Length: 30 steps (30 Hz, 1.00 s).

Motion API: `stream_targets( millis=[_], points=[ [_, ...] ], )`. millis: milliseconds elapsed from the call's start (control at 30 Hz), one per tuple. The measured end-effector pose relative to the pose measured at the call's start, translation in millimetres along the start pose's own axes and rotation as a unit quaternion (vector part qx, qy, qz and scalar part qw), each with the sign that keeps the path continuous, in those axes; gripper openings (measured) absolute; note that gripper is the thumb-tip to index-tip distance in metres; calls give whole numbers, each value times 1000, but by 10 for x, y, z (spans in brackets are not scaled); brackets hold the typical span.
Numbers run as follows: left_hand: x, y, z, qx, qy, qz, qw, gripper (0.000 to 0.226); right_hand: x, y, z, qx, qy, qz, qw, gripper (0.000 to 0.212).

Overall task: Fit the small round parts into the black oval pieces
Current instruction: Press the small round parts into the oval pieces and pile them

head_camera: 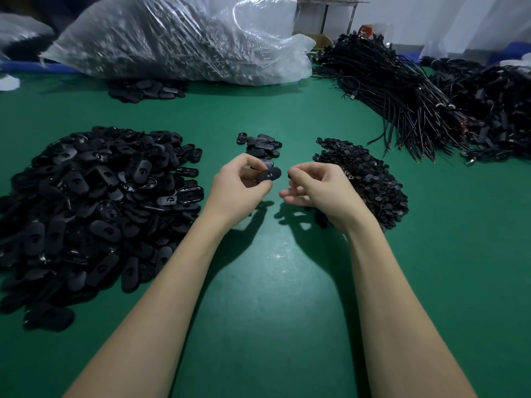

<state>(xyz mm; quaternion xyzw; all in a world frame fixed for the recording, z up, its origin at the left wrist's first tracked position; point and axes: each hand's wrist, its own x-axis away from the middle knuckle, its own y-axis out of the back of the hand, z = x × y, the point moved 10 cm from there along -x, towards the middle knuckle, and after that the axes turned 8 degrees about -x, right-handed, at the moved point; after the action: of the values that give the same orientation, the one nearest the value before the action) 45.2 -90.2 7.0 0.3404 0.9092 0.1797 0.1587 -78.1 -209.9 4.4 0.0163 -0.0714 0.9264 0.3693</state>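
- Hands meet above the middle of the green table mat (258, 282): the left hand (240, 182) pinches one flat black oval plastic piece (269, 174) between thumb and fingertips, its small hole facing up.
- Right hand (314, 186) has thumb and forefinger curled together just right of that oval; something small and dark seems pinched at their tips, most likely a small round black part (289, 176), though it is too small to tell for sure.
- Step in hand, as I judge it: bringing the round part to the hole in the oval, not yet seated, since the two are still apart.
- Next move calls for lining the part up square over the hole and pressing it in while the left hand steadies the oval.
- Supply lies close: a big heap of black ovals (92, 202) to the left, a heap of small round parts (365, 176) to the right under the right hand, and a small cluster of ovals (263, 143) just beyond the hands, perhaps finished ones.
- Far side holds a clear plastic bag of dark pieces (178, 38) and bundles of black cables (402, 90).
- No brand, label or readable writing shows anywhere.
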Motion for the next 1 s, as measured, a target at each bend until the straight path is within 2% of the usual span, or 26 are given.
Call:
stream_targets(
  millis=[200, 400, 567, 667, 767, 900, 1000],
  points=[
    [5, -27, 69, 77, 55, 22, 995, 19, 30, -145, 10, -28, -1, 48, 998, 1],
    [9, -40, 56, 101, 53, 60, 992, 26, 30, -143, 2, -35, 13, 49, 998, 14],
    [-7, -87, 110, 151, 83, 65, 983, 19, 19, -102, 20, 45, 38, 23, 998, 14],
    [-11, -103, 127, 125, 80, 60, 987, 13, 17, -86, 24, 100, 48, 4, 994, 13],
    [5, -63, 121, 138, 81, 40, 986, 5, 10, -92, 16, 111, 46, -4, 993, 13],
    [16, -37, 99, 183, 79, 31, 979, 30, -2, -74, 12, 129, 45, -26, 990, 13],
    [23, -39, 89, 190, 85, 27, 978, 17, -6, -58, -21, 78, 18, -28, 996, 11]
  ],
)
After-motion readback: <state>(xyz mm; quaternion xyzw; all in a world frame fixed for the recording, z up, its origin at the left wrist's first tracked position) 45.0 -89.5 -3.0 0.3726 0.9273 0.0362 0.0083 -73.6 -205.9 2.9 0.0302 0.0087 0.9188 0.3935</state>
